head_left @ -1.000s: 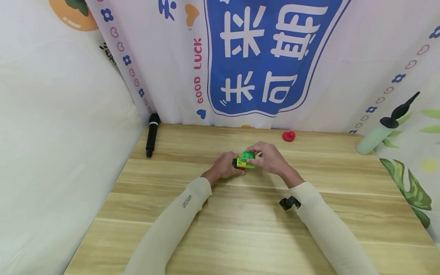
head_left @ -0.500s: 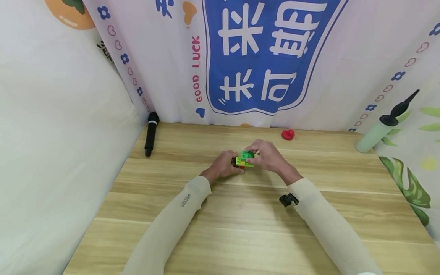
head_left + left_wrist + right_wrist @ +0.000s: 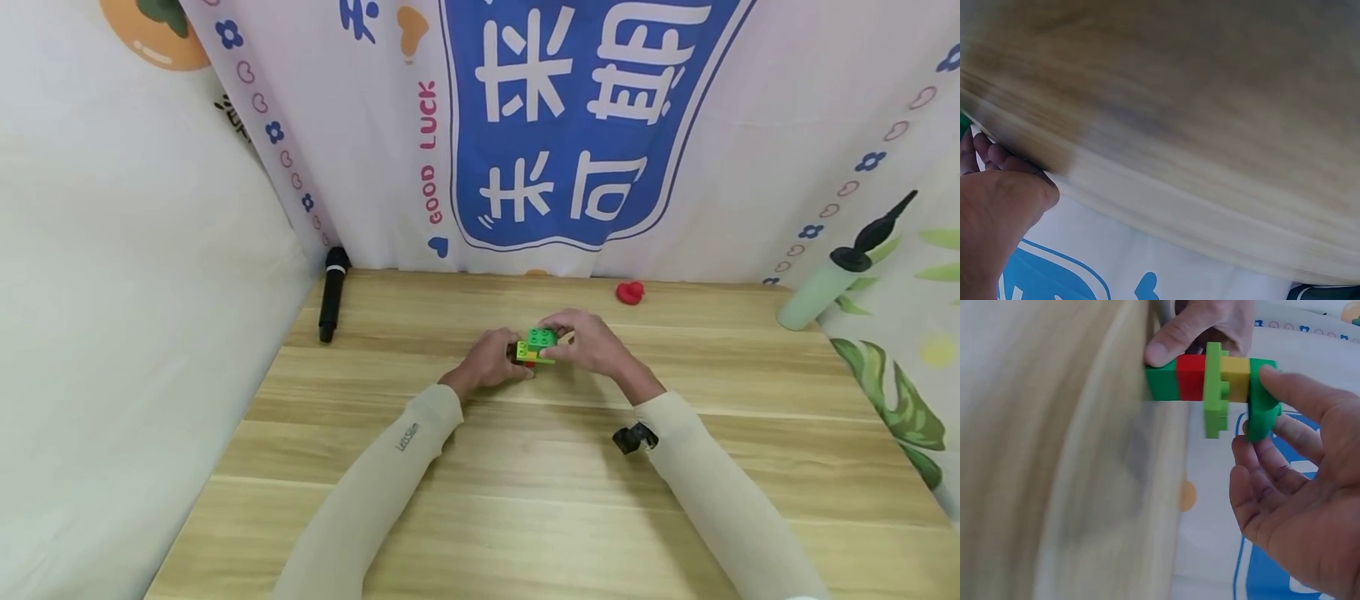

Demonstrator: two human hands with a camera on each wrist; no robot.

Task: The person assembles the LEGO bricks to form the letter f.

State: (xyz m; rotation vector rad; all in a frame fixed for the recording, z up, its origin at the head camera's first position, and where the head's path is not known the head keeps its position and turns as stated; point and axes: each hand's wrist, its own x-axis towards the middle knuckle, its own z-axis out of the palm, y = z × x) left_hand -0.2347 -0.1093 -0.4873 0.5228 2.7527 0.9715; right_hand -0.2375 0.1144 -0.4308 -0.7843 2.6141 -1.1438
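Near the middle of the wooden table (image 3: 480, 508) stands a stack of toy building blocks. In the right wrist view it runs from a green bottom block (image 3: 1163, 386) through a red block (image 3: 1190, 378), a lime-green plate (image 3: 1213, 394) and a yellow block (image 3: 1235, 381) to a rounded green block (image 3: 1261, 409) on top. My left hand (image 3: 489, 358) grips the base, its thumb across the bottom block. With thumb and fingers, my right hand (image 3: 588, 343) pinches the top green block. The left wrist view shows my left hand at its edge, with little of the stack.
A black microphone (image 3: 332, 296) lies at the back left. Towards the back edge sits a small red object (image 3: 630, 292). At the right edge stands a pale green pump (image 3: 817, 292) with a black nozzle. Printed cloth (image 3: 375, 167) hangs behind the table.
The head view shifts very slightly. Both hands keep their hold on the stack in nearly the same place; the top green block's studs now show a little more squarely.
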